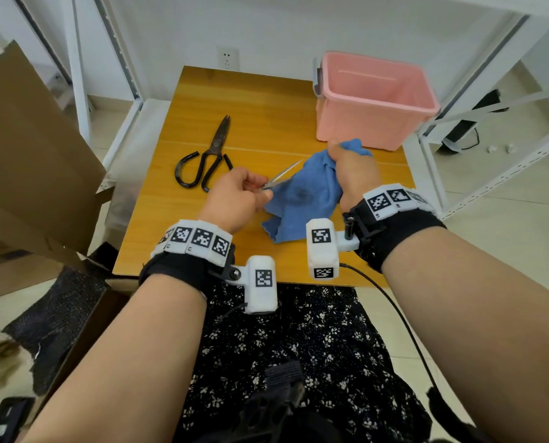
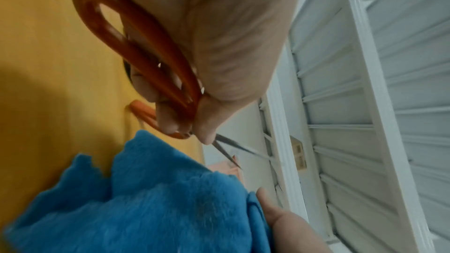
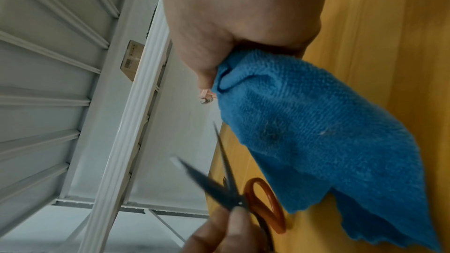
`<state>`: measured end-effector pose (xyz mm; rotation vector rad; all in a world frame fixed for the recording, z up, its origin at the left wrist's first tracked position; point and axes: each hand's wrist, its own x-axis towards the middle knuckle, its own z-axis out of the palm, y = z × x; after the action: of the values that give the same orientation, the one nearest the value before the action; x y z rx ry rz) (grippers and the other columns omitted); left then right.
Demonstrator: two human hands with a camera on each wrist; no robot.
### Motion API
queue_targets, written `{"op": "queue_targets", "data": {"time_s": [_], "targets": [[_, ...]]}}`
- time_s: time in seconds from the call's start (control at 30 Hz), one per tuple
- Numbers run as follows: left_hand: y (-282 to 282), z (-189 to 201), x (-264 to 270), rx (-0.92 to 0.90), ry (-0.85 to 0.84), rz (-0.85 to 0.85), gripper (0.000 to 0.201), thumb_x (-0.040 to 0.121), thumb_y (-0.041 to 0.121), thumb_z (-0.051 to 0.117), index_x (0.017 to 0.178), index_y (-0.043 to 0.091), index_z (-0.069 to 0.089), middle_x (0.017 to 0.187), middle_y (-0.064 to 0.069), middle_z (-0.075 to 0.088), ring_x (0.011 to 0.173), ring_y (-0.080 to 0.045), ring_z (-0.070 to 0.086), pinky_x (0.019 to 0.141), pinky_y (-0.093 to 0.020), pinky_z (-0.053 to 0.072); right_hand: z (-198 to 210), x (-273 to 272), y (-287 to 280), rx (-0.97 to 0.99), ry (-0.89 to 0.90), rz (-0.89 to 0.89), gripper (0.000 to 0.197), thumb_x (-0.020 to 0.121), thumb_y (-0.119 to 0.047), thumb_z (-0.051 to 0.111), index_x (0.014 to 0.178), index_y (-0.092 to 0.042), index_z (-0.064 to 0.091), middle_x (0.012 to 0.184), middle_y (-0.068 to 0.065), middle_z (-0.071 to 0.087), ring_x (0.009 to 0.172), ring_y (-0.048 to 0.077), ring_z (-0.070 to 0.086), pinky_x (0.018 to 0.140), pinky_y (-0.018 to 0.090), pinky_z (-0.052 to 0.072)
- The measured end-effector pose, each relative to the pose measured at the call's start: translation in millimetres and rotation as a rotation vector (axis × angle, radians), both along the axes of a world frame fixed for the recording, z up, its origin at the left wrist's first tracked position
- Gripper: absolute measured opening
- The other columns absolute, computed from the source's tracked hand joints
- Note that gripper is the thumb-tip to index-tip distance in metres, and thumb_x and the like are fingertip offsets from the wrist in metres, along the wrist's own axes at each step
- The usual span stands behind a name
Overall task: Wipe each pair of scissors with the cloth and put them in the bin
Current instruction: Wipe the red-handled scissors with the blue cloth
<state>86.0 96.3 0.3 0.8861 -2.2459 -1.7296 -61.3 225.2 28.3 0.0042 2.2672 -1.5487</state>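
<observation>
Left hand: the left hand [image 1: 235, 196] grips a small pair of steel scissors with orange plastic loop handles [image 2: 136, 53] by those handles, fingers and thumb curled round them; it hangs above the near part of the wooden tabletop [image 1: 235, 100], well on the near side of the pink bin.
Small scissors: blades slightly parted, tips aimed toward the pink bin and just at the edge of the blue cloth; the wrist views show them blurred.
Right hand: the right hand [image 1: 353, 174] clutches a bunched blue terry cloth [image 1: 302, 196] in its fist, just in front of the pink bin's near wall.
Cloth: its loose end drapes down from the fist toward the near edge of the tabletop; a dark smudge shows on it.
Bin: a rectangular pink plastic bin [image 1: 356, 123] stands open on the far right corner of the tabletop.
Second scissors: a large pair of dark metal scissors with black bowed handles [image 1: 207, 155] lies flat on the tabletop, well to the left of the bin, blades closed and pointing away from the person.
</observation>
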Motion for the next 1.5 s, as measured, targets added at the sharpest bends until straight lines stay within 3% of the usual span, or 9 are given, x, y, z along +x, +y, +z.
{"op": "queue_targets", "data": {"time_s": [0.33, 0.43, 0.5, 0.73, 0.93, 1.1, 1.2, 1.33, 1.5], "targets": [[-27.6, 21.6, -0.1, -0.037, 0.036, 0.008, 0.020, 0.097, 0.012, 0.056, 0.077, 0.010, 0.059, 0.069, -0.007, 0.067, 0.059, -0.024, 0.065, 0.072, -0.042, 0.055, 15.8, 6.6, -6.8, -0.046, 0.247, 0.124, 0.029, 0.091, -0.034, 0.062, 0.076, -0.012, 0.051, 0.076, 0.012, 0.057, 0.076, 0.026, 0.060, 0.074, 0.051, 0.053], [-36.6, 21.6, 2.9, -0.028, 0.005, -0.025, 0.023, 0.096, 0.011, 0.057, 0.074, 0.008, 0.059, 0.065, -0.007, 0.067, 0.057, -0.025, 0.065, 0.066, -0.037, 0.054, 26.5, -5.2, -0.8, 0.424, 0.535, 0.121, 0.014, 0.096, -0.030, 0.056, 0.090, -0.017, 0.057, 0.083, 0.002, 0.056, 0.083, 0.024, 0.057, 0.062, 0.033, 0.041], [-40.3, 23.5, 4.9, 0.009, -0.004, -0.060, 0.021, 0.096, 0.009, 0.057, 0.075, 0.004, 0.059, 0.065, -0.010, 0.066, 0.055, -0.027, 0.064, 0.062, -0.034, 0.052, 33.8, -12.4, 7.2, 0.346, 0.550, 0.002, 0.023, 0.094, -0.040, 0.058, 0.081, -0.021, 0.057, 0.072, -0.009, 0.048, 0.079, 0.017, 0.052, 0.056, 0.016, 0.035], [-32.1, 26.2, 3.8, 0.109, -0.005, -0.171, 0.019, 0.096, 0.003, 0.055, 0.079, -0.001, 0.058, 0.060, -0.008, 0.064, 0.050, -0.023, 0.062, 0.055, -0.028, 0.055, 22.6, 16.3, -9.1, -0.134, 0.083, 0.420, 0.038, 0.092, -0.044, 0.062, 0.093, -0.006, 0.059, 0.091, 0.015, 0.064, 0.089, 0.025, 0.064, 0.094, 0.047, 0.053], [-30.9, 23.2, 7.5, 0.175, -0.013, -0.250, 0.018, 0.096, 0.004, 0.056, 0.078, 0.002, 0.058, 0.061, -0.006, 0.066, 0.051, -0.020, 0.064, 0.054, -0.027, 0.053, 17.4, 32.9, -12.3, -0.299, -0.219, 0.534, 0.018, 0.100, -0.023, 0.054, 0.097, -0.010, 0.066, 0.094, 0.016, 0.070, 0.088, 0.031, 0.068, 0.084, 0.049, 0.056], [-28.2, 10.5, -0.7, -0.050, -0.008, -0.102, 0.011, 0.086, 0.019, 0.073, 0.089, 0.014, 0.063, 0.084, -0.005, 0.070, 0.076, -0.018, 0.068, 0.076, -0.035, 0.055, 12.8, 29.6, -20.8, -0.190, -0.093, 0.294, 0.012, 0.093, -0.019, 0.068, 0.090, -0.008, 0.064, 0.092, 0.015, 0.072, 0.088, 0.031, 0.071, 0.085, 0.056, 0.057], [-26.7, 11.6, -1.7, -0.163, 0.076, 0.058, 0.019, 0.083, 0.028, 0.075, 0.077, 0.018, 0.061, 0.072, 0.004, 0.063, 0.065, -0.010, 0.057, 0.065, -0.030, 0.047, 5.0, 20.8, -21.6, -0.086, 0.039, 0.185, 0.031, 0.073, -0.040, 0.073, 0.083, -0.011, 0.067, 0.090, 0.013, 0.074, 0.087, 0.031, 0.072, 0.083, 0.055, 0.057], [-19.7, 21.1, -0.1, 0.009, -0.039, -0.164, 0.028, 0.091, 0.028, 0.067, 0.080, 0.002, 0.071, 0.068, -0.009, 0.071, 0.048, -0.014, 0.056, 0.049, -0.023, 0.041, 3.6, 16.9, -17.8, -0.056, 0.150, 0.079, 0.025, 0.072, -0.033, 0.070, 0.075, -0.009, 0.065, 0.086, 0.018, 0.072, 0.083, 0.034, 0.071, 0.079, 0.055, 0.057], [-4.2, 14.3, -4.7, 0.245, -0.056, -0.239, 0.028, 0.105, 0.020, 0.044, 0.118, 0.004, 0.063, 0.108, -0.013, 0.072, 0.097, -0.024, 0.071, 0.079, -0.035, 0.057, 3.9, 16.1, -19.9, -0.113, 0.106, -0.013, 0.017, 0.076, -0.025, 0.071, 0.071, -0.010, 0.064, 0.089, 0.020, 0.073, 0.084, 0.035, 0.072, 0.078, 0.055, 0.058]]}}
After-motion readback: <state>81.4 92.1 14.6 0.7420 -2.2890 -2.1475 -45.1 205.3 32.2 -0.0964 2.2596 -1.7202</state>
